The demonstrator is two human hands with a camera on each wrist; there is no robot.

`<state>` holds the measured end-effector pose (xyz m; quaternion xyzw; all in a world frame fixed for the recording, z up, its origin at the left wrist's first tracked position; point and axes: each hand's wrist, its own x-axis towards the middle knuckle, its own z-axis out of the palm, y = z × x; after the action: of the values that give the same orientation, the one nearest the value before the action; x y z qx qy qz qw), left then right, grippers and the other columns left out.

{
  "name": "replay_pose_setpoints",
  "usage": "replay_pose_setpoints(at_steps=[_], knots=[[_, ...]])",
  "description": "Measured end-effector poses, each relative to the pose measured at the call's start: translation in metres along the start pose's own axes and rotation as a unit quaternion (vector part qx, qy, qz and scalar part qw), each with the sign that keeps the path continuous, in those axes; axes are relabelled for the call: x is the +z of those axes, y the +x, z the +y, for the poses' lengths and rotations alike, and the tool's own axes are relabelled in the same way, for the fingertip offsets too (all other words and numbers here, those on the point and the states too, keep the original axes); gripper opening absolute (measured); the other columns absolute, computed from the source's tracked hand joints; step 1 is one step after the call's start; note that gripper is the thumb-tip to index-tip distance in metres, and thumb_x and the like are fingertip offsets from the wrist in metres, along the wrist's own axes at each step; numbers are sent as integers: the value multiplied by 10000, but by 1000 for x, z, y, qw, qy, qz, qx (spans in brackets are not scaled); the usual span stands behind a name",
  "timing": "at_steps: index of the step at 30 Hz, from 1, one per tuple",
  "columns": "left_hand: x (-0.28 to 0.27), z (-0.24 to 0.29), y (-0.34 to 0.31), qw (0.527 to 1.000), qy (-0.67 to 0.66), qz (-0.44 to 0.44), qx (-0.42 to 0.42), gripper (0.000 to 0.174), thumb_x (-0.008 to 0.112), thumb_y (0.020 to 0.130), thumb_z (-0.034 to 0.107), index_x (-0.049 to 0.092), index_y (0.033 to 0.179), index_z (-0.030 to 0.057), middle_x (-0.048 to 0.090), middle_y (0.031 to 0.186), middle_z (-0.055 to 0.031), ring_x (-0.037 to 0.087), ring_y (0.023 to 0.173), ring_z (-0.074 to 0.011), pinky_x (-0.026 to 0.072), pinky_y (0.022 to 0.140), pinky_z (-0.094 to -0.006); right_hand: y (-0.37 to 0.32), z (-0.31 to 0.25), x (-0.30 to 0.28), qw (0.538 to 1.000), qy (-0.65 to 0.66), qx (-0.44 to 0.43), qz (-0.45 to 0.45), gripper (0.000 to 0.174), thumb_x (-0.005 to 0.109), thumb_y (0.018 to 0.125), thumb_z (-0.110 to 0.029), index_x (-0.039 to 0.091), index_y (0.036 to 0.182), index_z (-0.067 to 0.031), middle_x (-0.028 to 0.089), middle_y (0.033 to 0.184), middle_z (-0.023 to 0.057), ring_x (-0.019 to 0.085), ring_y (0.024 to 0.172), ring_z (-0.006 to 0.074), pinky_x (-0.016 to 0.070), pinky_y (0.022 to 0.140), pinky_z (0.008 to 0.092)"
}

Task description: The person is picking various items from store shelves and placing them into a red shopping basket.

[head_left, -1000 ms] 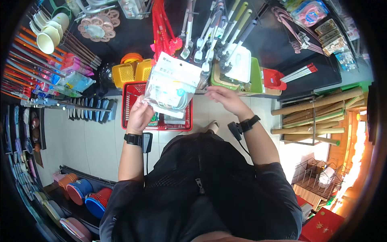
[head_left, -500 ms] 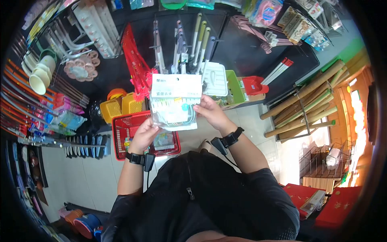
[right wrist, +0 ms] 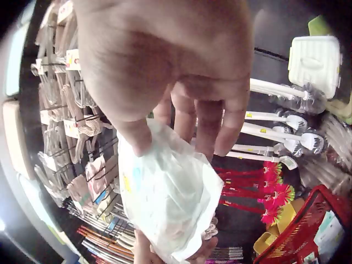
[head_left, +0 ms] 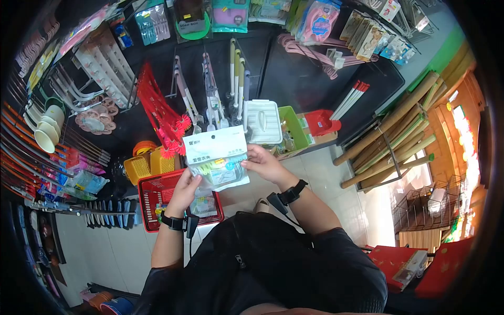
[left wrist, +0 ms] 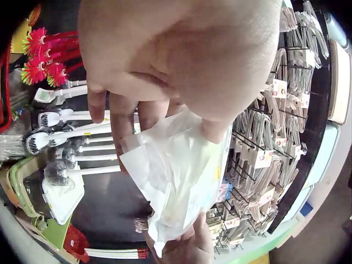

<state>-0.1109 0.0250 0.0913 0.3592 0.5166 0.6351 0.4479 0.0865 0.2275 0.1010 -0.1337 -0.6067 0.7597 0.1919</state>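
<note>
A flat plastic packet of clothes pegs with a white printed header is held up in front of the body. My left hand pinches its lower left edge, thumb in front and fingers behind. On the opposite edge, the right hand grips it the same way. Pale green and white pegs show through the clear lower part. In the left wrist view, the packet's white back bulges and creases below the palm. Under the packet, a red shopping basket with packaged goods inside is partly hidden.
Long-handled brushes and red brushes hang on the dark display ahead. A lidded white box and a green bin stand right of them. Rolled poles fill a rack at right. Blue-grey items line the left side.
The right hand, free of the packet a second ago, has taken hold of its right edge. The packet has turned upright and faces the camera. The head view has shifted, showing more of the upper display.
</note>
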Motion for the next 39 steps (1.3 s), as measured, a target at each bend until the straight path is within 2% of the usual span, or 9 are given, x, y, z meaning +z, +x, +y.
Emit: replay_pose_setpoints(at_steps=[6,10,12,15,17,21,28,29,39], knots=[[29,1,20,999,36,20,21,321,528,935,106,442,1229,11,565,1120,-28,518,1005,-87,398,898,-255,11,-17,-25,998,13,48,26,304,575,913,-109,467,1179,-8,594,1058,61,569,968,126,473,846,286],[45,-6,36,999,48,17,18,376,523,933,93,397,1278,13,563,1115,-39,513,1045,-90,398,911,-262,19,-22,-51,999,21,24,20,293,565,915,-86,469,1178,-3,594,1067,64,572,973,129,473,848,286],[56,-7,44,999,22,31,23,442,512,931,74,333,1330,12,562,1136,-69,546,1057,-137,403,927,-290,23,-30,-63,998,33,-48,13,304,559,913,-64,465,1194,5,592,1086,69,571,988,133,467,866,292],[60,-14,48,1000,7,26,-9,476,492,934,62,287,1361,15,570,1163,-134,588,1035,-203,416,935,-333,27,-60,-91,998,43,-31,29,328,565,906,-49,460,1211,10,588,1108,73,567,1009,136,459,892,303],[67,-14,52,1000,-2,19,20,464,480,939,68,291,1359,16,586,1147,-184,617,975,-249,435,920,-358,35,-75,-114,996,17,-69,52,317,568,910,-74,479,1204,4,607,1076,63,574,972,125,475,829,287],[69,-29,39,997,10,76,18,459,479,946,103,296,1359,15,605,1102,-205,621,962,-257,452,900,-360,50,-132,-151,983,-22,-139,117,252,575,918,-146,528,1129,-15,640,970,36,576,833,82,459,693,235],[69,-59,1,973,-28,227,-40,428,467,965,153,326,1353,39,596,1115,-192,622,953,-250,472,888,-362,80,-222,-195,959,-95,-215,160,224,594,913,-213,572,1046,-34,632,841,-14,530,701,36,405,616,194],[66,-66,-5,972,-27,230,-37,428,467,965,153,326,1353,39,596,1115,-192,622,953,-250,472,888,-362,83,-233,-199,952,-139,-214,171,242,599,910,-245,577,1036,-40,628,842,-17,526,705,41,409,630,202],[79,-88,-38,930,-71,350,-92,407,483,962,199,365,1326,62,627,1076,-160,644,883,-228,480,826,-348,119,-275,-219,952,-138,-220,165,301,623,891,-301,582,1014,-30,617,842,-4,525,714,63,420,646,228]])
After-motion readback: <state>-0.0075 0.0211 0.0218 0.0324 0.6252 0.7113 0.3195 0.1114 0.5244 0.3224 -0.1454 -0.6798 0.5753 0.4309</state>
